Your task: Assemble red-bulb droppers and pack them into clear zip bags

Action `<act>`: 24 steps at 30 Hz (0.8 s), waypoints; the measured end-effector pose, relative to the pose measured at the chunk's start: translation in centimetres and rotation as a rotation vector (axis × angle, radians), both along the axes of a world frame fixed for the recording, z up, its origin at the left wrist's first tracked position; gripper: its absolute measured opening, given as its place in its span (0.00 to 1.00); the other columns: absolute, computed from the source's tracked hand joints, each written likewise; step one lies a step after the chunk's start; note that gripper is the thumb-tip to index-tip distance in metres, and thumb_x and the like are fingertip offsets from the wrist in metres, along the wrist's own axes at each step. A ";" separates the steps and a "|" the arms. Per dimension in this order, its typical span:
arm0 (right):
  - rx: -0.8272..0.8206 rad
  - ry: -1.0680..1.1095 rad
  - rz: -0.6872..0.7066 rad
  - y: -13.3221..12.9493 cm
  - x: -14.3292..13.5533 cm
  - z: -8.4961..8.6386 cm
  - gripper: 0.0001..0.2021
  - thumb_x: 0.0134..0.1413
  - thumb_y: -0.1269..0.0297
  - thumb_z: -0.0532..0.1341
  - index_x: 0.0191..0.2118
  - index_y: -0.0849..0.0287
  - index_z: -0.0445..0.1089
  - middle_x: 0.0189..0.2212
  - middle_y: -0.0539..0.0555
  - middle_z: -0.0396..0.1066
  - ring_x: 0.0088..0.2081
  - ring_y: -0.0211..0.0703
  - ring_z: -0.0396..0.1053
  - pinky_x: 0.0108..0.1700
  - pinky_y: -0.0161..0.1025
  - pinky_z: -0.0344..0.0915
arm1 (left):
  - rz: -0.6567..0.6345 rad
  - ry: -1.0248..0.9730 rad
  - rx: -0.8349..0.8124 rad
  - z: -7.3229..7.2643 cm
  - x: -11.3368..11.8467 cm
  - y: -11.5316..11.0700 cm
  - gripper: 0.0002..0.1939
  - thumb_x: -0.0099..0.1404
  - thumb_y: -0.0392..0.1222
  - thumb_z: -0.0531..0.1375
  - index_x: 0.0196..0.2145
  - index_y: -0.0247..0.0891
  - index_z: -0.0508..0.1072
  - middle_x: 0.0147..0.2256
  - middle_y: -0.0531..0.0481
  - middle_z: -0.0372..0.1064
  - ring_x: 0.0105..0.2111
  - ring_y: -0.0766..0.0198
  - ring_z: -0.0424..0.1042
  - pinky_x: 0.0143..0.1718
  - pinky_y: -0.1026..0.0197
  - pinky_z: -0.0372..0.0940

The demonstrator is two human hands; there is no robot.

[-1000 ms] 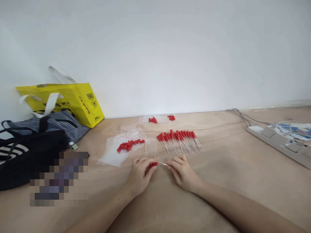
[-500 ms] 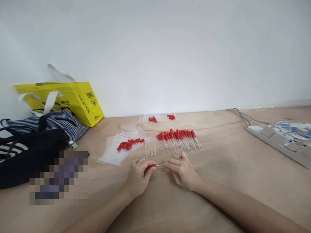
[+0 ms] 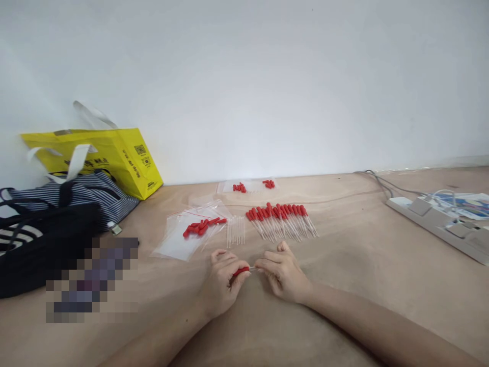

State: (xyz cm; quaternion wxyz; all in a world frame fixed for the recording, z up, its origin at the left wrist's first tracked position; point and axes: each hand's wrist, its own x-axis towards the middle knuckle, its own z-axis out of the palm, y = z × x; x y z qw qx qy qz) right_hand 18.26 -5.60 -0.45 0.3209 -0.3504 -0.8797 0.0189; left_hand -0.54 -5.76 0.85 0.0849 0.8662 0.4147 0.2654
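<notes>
My left hand (image 3: 223,283) is closed around a red rubber bulb (image 3: 240,271), which shows between thumb and fingers. A thin clear dropper tube (image 3: 252,268) runs from the bulb's end into the closed fingertips of my right hand (image 3: 284,272). Both hands are low over the table; whether the tube sits inside the bulb is hidden by my fingers. Beyond them lies a row of droppers (image 3: 280,216) with red bulbs and clear stems. Several bare tubes (image 3: 236,232) lie left of that row, beside loose red bulbs (image 3: 200,227) on a clear zip bag (image 3: 173,244).
At the back, near the wall, another clear bag (image 3: 225,186) has more red pieces on it. A yellow bag (image 3: 126,158), a striped bag (image 3: 118,193) and a black bag (image 3: 72,229) crowd the left. A power strip (image 3: 431,224) with cables stands at right.
My left hand, with the red bulb, has shifted slightly right and down. The gap between my hands is smaller, with less of the tube showing.
</notes>
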 end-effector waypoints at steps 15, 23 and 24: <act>0.037 -0.119 -0.017 0.1 0.4 1.0 0.09 0.54 0.67 0.51 0.35 0.57 0.69 0.25 0.52 0.68 0.30 0.40 0.59 0.32 0.39 0.43 | 0.013 0.067 -0.025 0.9 -1.3 1.3 0.10 0.61 0.43 0.51 0.36 0.47 0.71 0.30 0.55 0.72 0.35 0.61 0.67 0.49 0.49 0.43; -0.104 0.078 -0.472 3.4 -1.6 0.2 0.08 0.47 0.73 0.52 0.34 0.59 0.65 0.26 0.50 0.70 0.31 0.39 0.63 0.33 0.37 0.43 | 0.715 0.119 0.038 1.8 -6.2 5.2 0.09 0.55 0.45 0.55 0.33 0.39 0.69 0.34 0.48 0.69 0.39 0.55 0.65 0.38 0.55 0.52; -0.107 0.064 -0.513 4.0 -2.1 0.1 0.07 0.46 0.73 0.52 0.33 0.59 0.64 0.26 0.50 0.69 0.31 0.39 0.63 0.33 0.37 0.43 | 0.755 0.152 0.032 1.9 -6.8 5.6 0.09 0.55 0.45 0.55 0.32 0.40 0.69 0.35 0.47 0.69 0.39 0.54 0.65 0.36 0.55 0.52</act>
